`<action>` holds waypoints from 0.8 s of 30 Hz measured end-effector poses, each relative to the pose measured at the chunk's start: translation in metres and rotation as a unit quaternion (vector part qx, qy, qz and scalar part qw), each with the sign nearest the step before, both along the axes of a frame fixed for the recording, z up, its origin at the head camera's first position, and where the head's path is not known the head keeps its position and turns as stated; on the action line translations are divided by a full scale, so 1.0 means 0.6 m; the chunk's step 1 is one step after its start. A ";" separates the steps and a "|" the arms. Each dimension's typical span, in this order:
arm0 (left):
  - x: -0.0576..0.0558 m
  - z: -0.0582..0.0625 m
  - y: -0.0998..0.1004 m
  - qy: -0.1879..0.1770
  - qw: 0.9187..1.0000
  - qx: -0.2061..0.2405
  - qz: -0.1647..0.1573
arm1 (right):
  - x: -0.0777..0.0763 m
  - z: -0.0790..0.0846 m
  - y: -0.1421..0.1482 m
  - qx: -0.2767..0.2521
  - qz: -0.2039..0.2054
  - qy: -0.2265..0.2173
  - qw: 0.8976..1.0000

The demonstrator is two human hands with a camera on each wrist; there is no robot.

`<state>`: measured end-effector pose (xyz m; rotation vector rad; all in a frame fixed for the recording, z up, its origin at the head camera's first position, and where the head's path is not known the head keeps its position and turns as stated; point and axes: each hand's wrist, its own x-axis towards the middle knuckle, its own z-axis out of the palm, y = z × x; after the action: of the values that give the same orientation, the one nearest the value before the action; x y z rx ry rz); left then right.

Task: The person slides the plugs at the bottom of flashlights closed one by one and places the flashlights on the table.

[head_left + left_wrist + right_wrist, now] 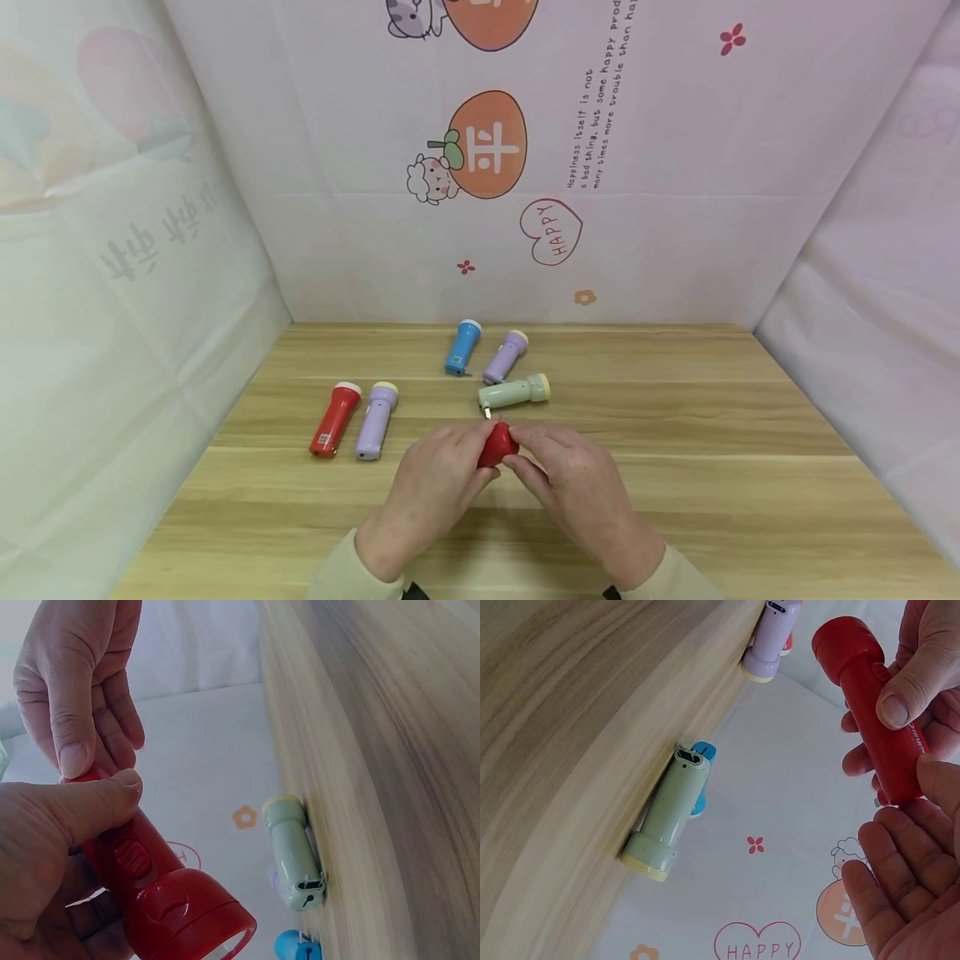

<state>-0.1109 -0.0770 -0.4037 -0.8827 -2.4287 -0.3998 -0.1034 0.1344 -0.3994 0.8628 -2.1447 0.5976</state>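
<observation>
A red flashlight point(498, 447) is held above the table between both hands; its body and ribbed switch show in the left wrist view point(133, 859). My left hand point(435, 473) grips it around the body, with the thumb across the barrel. The tail end is pinched by my right hand point(576, 482), thumb against one side and index finger at the other. In the right wrist view the flashlight point(864, 691) tilts with its lamp head up and to the left. Just beyond the hands lies a pale green flashlight point(513, 392), a small metal piece sticking out of its tail.
Farther back lie a blue flashlight point(463, 346) and a purple flashlight point(506, 357). To the left, another red flashlight point(336, 419) sits beside a second purple flashlight point(377, 421). White printed cloth point(360, 242) walls the wooden table point(712, 417) at the back and sides.
</observation>
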 end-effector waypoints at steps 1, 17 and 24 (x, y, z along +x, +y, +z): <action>0.000 0.000 0.000 -0.001 1.000 0.000 0.000 | 0.000 0.000 0.000 0.000 0.001 0.001 1.000; 0.003 0.001 -0.001 -0.018 1.000 -0.007 0.006 | -0.001 0.000 -0.002 -0.004 0.003 0.005 1.000; 0.003 0.001 -0.001 -0.029 0.999 -0.008 0.011 | -0.001 0.000 -0.003 -0.004 0.002 0.007 1.000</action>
<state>-0.1089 -0.0778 -0.4034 -0.8613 -2.4961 -0.4028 -0.1039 0.1328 -0.3996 0.8636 -2.1272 0.6001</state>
